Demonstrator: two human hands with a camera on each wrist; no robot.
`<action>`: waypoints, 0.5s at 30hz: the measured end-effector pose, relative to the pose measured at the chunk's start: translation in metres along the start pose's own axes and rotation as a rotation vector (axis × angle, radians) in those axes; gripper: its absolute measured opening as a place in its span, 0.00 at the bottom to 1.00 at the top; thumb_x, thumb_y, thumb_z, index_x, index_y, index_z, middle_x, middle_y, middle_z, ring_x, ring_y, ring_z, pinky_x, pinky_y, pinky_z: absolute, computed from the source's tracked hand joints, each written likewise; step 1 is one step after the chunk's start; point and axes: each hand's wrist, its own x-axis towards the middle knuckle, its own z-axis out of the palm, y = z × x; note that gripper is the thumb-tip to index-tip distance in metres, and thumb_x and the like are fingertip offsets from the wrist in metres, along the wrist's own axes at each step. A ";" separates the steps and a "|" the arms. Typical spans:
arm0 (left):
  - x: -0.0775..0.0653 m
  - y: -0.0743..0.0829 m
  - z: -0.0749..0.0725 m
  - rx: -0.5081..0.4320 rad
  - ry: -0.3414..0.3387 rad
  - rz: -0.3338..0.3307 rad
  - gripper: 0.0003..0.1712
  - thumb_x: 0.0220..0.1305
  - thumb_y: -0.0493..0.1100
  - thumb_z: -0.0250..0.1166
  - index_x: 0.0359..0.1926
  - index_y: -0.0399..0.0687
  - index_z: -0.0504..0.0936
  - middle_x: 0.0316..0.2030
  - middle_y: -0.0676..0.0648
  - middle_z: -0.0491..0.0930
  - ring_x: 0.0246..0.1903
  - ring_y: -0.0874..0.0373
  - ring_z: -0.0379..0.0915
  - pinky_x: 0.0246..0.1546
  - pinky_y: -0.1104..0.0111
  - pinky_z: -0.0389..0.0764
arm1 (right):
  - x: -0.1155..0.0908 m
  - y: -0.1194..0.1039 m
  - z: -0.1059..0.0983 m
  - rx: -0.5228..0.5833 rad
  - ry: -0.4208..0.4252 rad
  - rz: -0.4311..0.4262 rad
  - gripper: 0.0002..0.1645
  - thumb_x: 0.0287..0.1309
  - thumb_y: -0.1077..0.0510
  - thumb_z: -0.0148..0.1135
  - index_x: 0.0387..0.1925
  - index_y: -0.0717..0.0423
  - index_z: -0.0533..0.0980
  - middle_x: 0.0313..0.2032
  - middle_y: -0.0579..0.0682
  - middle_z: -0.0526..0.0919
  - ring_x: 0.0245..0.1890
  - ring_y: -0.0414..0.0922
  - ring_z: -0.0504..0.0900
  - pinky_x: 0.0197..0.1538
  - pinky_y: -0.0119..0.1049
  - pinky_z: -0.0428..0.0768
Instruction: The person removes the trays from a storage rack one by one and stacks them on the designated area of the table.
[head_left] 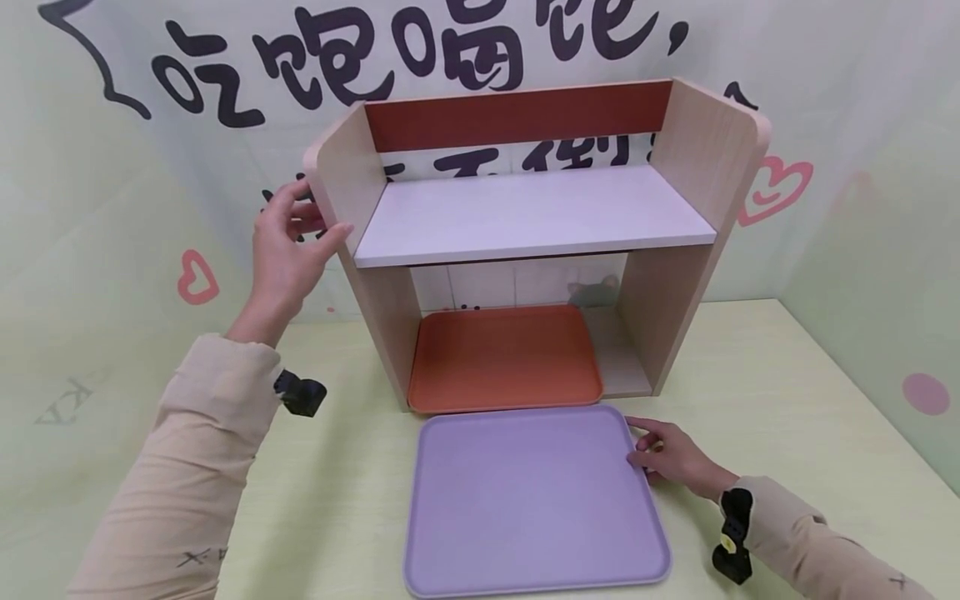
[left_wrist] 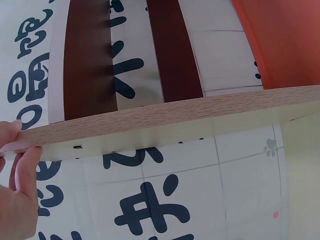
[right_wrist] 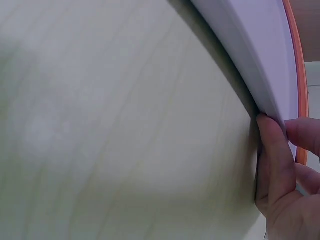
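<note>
A wooden two-tier shelf (head_left: pixel 536 217) with a white board and a red-brown back strip stands on the table. My left hand (head_left: pixel 288 242) grips the front edge of its left side panel (left_wrist: pixel 165 116), thumb on one face and fingers on the other. On the lower level lies an orange tray (head_left: pixel 510 354), its front edge level with the shelf's front. A purple tray (head_left: pixel 536 500) lies in front of it, its far edge close to the orange one. My right hand (head_left: pixel 678 458) pinches the purple tray's right rim, with fingers under the edge in the right wrist view.
The pale table (head_left: pixel 757 392) extends to both sides of the shelf. Behind it hangs a white cloth (head_left: pixel 465 133) with black lettering and pink hearts. A strip of lower shelf base (head_left: pixel 618 362) shows right of the orange tray.
</note>
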 end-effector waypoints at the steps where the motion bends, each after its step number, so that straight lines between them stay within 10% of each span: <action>1: 0.000 0.000 0.000 0.000 0.000 0.001 0.33 0.53 0.50 0.63 0.60 0.59 0.64 0.48 0.45 0.71 0.45 0.55 0.70 0.46 0.65 0.74 | 0.000 0.000 0.000 -0.001 0.003 -0.002 0.35 0.48 0.68 0.60 0.58 0.73 0.58 0.26 0.53 0.69 0.23 0.44 0.73 0.25 0.36 0.79; 15: 0.000 0.000 0.000 -0.013 0.000 -0.004 0.32 0.53 0.49 0.63 0.60 0.59 0.64 0.47 0.45 0.71 0.44 0.56 0.70 0.45 0.66 0.74 | 0.012 -0.007 -0.009 -0.157 0.048 -0.083 0.26 0.45 0.68 0.63 0.47 0.74 0.67 0.23 0.51 0.74 0.19 0.44 0.77 0.22 0.34 0.78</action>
